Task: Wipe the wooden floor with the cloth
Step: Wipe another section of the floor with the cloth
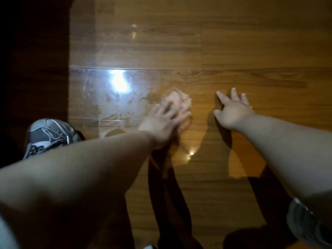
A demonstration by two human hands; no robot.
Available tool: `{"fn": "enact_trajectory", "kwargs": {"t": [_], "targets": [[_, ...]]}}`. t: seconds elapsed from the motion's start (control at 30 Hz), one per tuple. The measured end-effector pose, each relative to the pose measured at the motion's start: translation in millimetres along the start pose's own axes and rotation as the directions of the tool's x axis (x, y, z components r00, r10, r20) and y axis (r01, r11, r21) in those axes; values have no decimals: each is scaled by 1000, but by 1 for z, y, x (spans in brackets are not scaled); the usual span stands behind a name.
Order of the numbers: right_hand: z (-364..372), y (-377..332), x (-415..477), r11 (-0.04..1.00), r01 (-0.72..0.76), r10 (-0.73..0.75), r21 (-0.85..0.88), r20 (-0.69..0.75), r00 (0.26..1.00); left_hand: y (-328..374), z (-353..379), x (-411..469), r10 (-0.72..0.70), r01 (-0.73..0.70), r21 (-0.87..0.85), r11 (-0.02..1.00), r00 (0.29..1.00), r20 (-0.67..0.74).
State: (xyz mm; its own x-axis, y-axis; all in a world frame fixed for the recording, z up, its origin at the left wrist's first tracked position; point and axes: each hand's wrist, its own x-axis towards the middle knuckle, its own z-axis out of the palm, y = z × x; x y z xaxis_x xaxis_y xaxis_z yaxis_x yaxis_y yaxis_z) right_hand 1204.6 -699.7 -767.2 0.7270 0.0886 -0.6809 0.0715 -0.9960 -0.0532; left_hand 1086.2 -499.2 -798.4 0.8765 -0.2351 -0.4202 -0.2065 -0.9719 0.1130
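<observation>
A pale pinkish cloth [177,99] lies bunched on the wooden floor [251,51] near the middle of the view. My left hand [161,121] presses down on the cloth's near side, fingers spread over it and blurred. A little to its right, my right hand [232,112] rests flat on the bare floor with fingers spread, holding nothing. Left of the cloth the boards show a wet, streaky sheen [116,97] with a bright light reflection.
A grey sneaker [48,135] stands on the floor at the left, beside a dark shadowed strip along the left edge. Another grey shoe [305,223] shows at the lower right corner. Shadows of both arms fall across the near boards.
</observation>
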Motion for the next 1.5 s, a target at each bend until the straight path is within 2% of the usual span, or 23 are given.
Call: {"fn": "enact_trajectory", "kwargs": {"t": [0.07, 0.1, 0.17, 0.23, 0.27, 0.33, 0.4, 0.47, 0.53, 0.63, 0.7, 0.77, 0.8, 0.83, 0.93, 1.0, 1.07, 1.1, 1.17, 1.27, 1.4, 1.43, 1.5], "targets": [[5, -4, 1, 999, 37, -36, -10, 29, 999, -47, -7, -1, -294, 289, -98, 952, 955, -38], [7, -4, 1, 999, 48, -48, -23, 35, 998, -69, -9, -4, -485, 473, -168, 865, 874, -37], [11, -2, 3, 996, 76, -74, -54, 38, 997, -100, -14, -9, -792, 758, -295, 582, 611, 7], [12, 6, 5, 993, 100, -98, -70, 30, 995, -98, -22, 0, -916, 854, -387, 349, 397, 50], [14, 11, 4, 991, 108, -107, -79, 21, 994, -87, -23, 4, -917, 848, -406, 341, 395, 55], [14, 18, 7, 990, 111, -111, -90, 1, 994, -54, -22, 18, -800, 734, -381, 562, 600, -23], [12, 19, 10, 993, 88, -90, -79, -22, 996, -14, -19, 33, -483, 429, -314, 847, 868, -117], [8, 15, 18, 998, 46, -48, -44, -51, 998, 16, -19, 50, -129, 95, -246, 965, 984, -125], [2, 6, 27, 999, 33, -34, -14, -66, 997, 4, -24, 64, 27, -41, -150, 988, 995, -99], [-4, -11, 37, 999, 48, -48, 3, -26, 999, -66, -28, 67, -199, 181, -128, 975, 969, -148], [-6, -20, 42, 998, 56, -56, 17, -10, 998, -117, -36, 58, -566, 523, -273, 807, 817, -109], [-7, -22, 45, 999, 35, -35, 23, -24, 999, -138, -42, 52, -827, 759, -393, 519, 563, -3], [-8, -20, 47, 1000, 10, -9, 24, -43, 999, -133, -44, 55, -856, 789, -396, 470, 516, 13], [-8, -17, 48, 1000, -19, 21, 24, -63, 998, -121, -42, 58, -832, 774, -354, 525, 555, -22], [-5, 3, 56, 991, -121, 127, 54, -128, 984, -61, -39, 80, -478, 430, -256, 866, 862, -169], [-3, 17, 58, 983, -164, 175, 86, -149, 973, -17, -43, 100, -18, -7, -191, 981, 991, -131], [1, 30, 60, 975, -176, 196, 132, -158, 968, 3, -53, 119, 391, -384, -129, 914, 920, 33], [3, 36, 59, 971, -182, 207, 157, -164, 964, 0, -57, 129, 459, -452, -99, 886, 887, 55], [9, 42, 57, 968, -177, 211, 175, -200, 957, -25, -59, 145, 354, -357, -64, 932, 934, -51], [16, 42, 53, 972, -158, 200, 177, -253, 947, -77, -65, 162, -73, 35, -175, 984, 973, -218], [16, 38, 51, 971, -170, 208, 166, -244, 947, -72, -81, 190, -617, 507, -447, 737, 775, -137], [15, 37, 50, 972, -166, 202, 165, -236, 950, -57, -81, 192, -628, 525, -428, 736, 766, -139], [13, 38, 50, 972, -163, 198, 171, -215, 956, -18, -77, 189, -416, 331, -364, 871, 890, -186]]}}
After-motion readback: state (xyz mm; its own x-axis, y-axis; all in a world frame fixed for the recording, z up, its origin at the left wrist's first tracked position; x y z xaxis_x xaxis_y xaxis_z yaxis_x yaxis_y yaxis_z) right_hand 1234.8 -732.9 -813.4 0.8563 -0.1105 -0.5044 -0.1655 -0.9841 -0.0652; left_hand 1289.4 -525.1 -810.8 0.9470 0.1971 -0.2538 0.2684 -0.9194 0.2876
